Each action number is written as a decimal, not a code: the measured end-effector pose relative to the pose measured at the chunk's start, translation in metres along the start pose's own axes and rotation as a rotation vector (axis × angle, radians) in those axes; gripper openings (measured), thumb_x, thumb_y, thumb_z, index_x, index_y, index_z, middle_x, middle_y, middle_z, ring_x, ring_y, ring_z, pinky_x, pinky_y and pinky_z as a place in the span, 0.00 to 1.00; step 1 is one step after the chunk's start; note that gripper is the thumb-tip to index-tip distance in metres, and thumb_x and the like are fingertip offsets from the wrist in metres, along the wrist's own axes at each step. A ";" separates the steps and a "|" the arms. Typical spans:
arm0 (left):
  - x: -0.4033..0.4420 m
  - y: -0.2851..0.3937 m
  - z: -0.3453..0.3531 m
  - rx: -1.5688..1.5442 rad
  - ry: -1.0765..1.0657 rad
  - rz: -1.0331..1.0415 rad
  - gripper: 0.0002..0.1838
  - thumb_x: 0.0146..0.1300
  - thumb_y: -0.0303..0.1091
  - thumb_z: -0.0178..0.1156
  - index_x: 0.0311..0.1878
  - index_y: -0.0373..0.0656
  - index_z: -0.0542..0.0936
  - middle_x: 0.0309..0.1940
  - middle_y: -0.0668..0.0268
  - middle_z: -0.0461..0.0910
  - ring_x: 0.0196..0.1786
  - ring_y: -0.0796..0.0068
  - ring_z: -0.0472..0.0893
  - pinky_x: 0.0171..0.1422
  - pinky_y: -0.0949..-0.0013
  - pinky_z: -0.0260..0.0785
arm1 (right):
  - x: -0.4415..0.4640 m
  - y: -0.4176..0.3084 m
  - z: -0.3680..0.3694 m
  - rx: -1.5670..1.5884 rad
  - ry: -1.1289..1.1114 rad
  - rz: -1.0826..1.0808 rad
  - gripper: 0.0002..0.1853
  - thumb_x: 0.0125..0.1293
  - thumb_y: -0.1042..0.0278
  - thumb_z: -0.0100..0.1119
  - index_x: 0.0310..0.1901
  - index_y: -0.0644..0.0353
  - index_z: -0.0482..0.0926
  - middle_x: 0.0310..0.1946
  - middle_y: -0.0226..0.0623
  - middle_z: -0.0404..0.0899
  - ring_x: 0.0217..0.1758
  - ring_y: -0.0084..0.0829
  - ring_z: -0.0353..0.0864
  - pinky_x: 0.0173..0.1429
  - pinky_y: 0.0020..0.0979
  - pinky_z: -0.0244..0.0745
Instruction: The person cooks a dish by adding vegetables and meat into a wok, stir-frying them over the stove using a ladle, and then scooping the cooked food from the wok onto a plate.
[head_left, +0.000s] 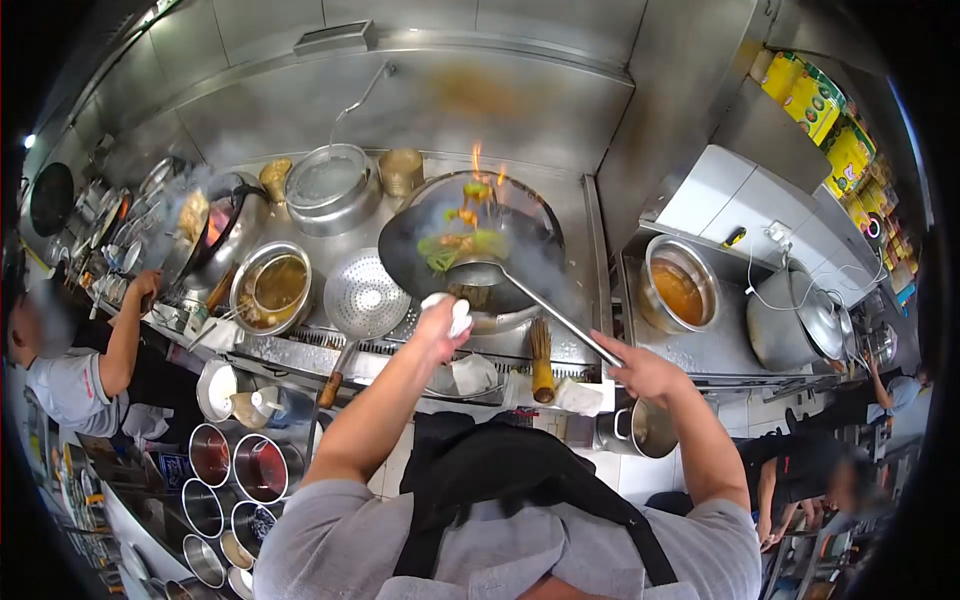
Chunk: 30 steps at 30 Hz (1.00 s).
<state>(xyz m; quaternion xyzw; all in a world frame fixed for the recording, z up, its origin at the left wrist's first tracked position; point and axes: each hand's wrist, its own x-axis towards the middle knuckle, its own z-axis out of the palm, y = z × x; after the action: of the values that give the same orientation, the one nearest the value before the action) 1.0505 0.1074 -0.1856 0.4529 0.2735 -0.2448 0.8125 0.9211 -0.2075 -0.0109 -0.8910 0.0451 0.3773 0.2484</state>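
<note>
A dark wok (pixel 402 240) stands over the burner, with smoke about it and small flames above. Green and orange food (pixel 462 245) is in the air over the wok. My left hand (pixel 436 328) is closed around a folded white cloth (pixel 452 312) at the wok's near rim. Its fingers are partly hidden, so I cannot tell how far they grip the rim. My right hand (pixel 642 368) is wrapped round the long handle of a metal ladle (pixel 560 316). The ladle's bowl reaches into the near side of the wok, below the food.
Left of the wok lie a perforated strainer (pixel 366 293) and a pot of brownish liquid (pixel 245 295). A lidded pot (pixel 333 195) stands behind. At right is a pot of orange liquid (pixel 655 312). A bamboo brush (pixel 541 360) lies in front. Co-workers stand on both sides.
</note>
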 end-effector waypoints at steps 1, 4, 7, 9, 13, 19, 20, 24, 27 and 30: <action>0.011 0.005 0.003 0.053 -0.014 0.002 0.11 0.70 0.45 0.50 0.42 0.49 0.74 0.27 0.67 0.78 0.26 0.69 0.80 0.22 0.67 0.70 | 0.024 0.009 0.007 -0.002 -0.002 0.004 0.40 0.67 0.69 0.52 0.77 0.34 0.46 0.55 0.60 0.76 0.52 0.48 0.81 0.58 0.39 0.74; 0.043 -0.006 -0.010 0.137 -0.060 0.037 0.12 0.69 0.45 0.51 0.41 0.48 0.74 0.27 0.66 0.78 0.26 0.69 0.80 0.22 0.68 0.70 | 0.116 0.034 0.035 -0.317 0.371 -0.423 0.40 0.65 0.71 0.50 0.76 0.33 0.48 0.47 0.61 0.79 0.42 0.50 0.84 0.49 0.46 0.78; 0.043 -0.049 -0.037 0.068 -0.034 0.158 0.11 0.68 0.44 0.53 0.44 0.48 0.74 0.31 0.67 0.78 0.28 0.72 0.79 0.26 0.68 0.71 | 0.138 -0.008 0.041 -0.433 0.435 -0.095 0.43 0.61 0.77 0.48 0.76 0.33 0.47 0.40 0.57 0.82 0.40 0.53 0.84 0.47 0.51 0.78; 0.021 -0.076 -0.072 0.126 -0.033 0.124 0.09 0.68 0.35 0.52 0.49 0.46 0.73 0.37 0.66 0.79 0.33 0.69 0.80 0.28 0.60 0.74 | 0.118 -0.027 0.048 -0.425 0.428 -0.047 0.44 0.62 0.75 0.48 0.76 0.32 0.43 0.42 0.58 0.82 0.45 0.53 0.83 0.52 0.51 0.76; -0.007 -0.064 -0.070 -0.005 -0.018 0.057 0.09 0.67 0.37 0.55 0.47 0.47 0.73 0.28 0.63 0.78 0.24 0.66 0.78 0.19 0.61 0.66 | 0.057 -0.010 0.060 -0.141 0.308 -0.123 0.40 0.66 0.71 0.51 0.76 0.35 0.47 0.57 0.60 0.74 0.60 0.52 0.76 0.65 0.45 0.68; 0.051 0.008 -0.024 0.144 -0.016 -0.029 0.09 0.69 0.41 0.52 0.44 0.48 0.72 0.30 0.66 0.77 0.29 0.67 0.79 0.23 0.68 0.67 | 0.065 0.015 0.073 -0.111 0.283 -0.060 0.40 0.66 0.68 0.51 0.76 0.33 0.46 0.56 0.58 0.76 0.57 0.57 0.76 0.62 0.46 0.70; 0.066 -0.006 -0.035 0.139 -0.062 0.025 0.08 0.69 0.41 0.52 0.45 0.48 0.72 0.31 0.66 0.78 0.29 0.67 0.79 0.23 0.67 0.68 | 0.077 0.003 0.074 -0.195 0.318 0.046 0.41 0.66 0.69 0.50 0.76 0.31 0.44 0.47 0.59 0.79 0.48 0.58 0.79 0.56 0.50 0.73; 0.041 -0.078 -0.083 -0.027 -0.037 0.196 0.10 0.69 0.34 0.51 0.51 0.48 0.71 0.30 0.64 0.78 0.25 0.66 0.79 0.20 0.61 0.70 | 0.093 -0.018 0.087 -0.198 0.495 0.127 0.40 0.65 0.71 0.49 0.76 0.34 0.46 0.42 0.61 0.80 0.45 0.58 0.80 0.52 0.53 0.73; -0.018 -0.041 -0.075 0.097 -0.049 0.001 0.07 0.67 0.32 0.52 0.47 0.50 0.71 0.26 0.64 0.76 0.24 0.67 0.77 0.17 0.61 0.63 | 0.061 -0.012 0.077 -0.075 0.513 -0.079 0.39 0.65 0.73 0.51 0.76 0.38 0.50 0.46 0.55 0.81 0.38 0.52 0.82 0.44 0.48 0.75; 0.011 0.013 -0.035 0.001 -0.066 -0.033 0.06 0.70 0.39 0.52 0.42 0.48 0.72 0.27 0.67 0.76 0.26 0.68 0.77 0.21 0.67 0.64 | 0.035 -0.024 0.049 0.719 0.069 -0.011 0.37 0.66 0.77 0.48 0.76 0.37 0.55 0.38 0.33 0.74 0.22 0.19 0.60 0.29 0.21 0.64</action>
<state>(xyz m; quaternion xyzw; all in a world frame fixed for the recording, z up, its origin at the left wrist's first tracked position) 1.0595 0.1429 -0.2005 0.4402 0.2539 -0.2730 0.8169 0.9205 -0.1591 -0.0541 -0.7592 0.1786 0.3056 0.5461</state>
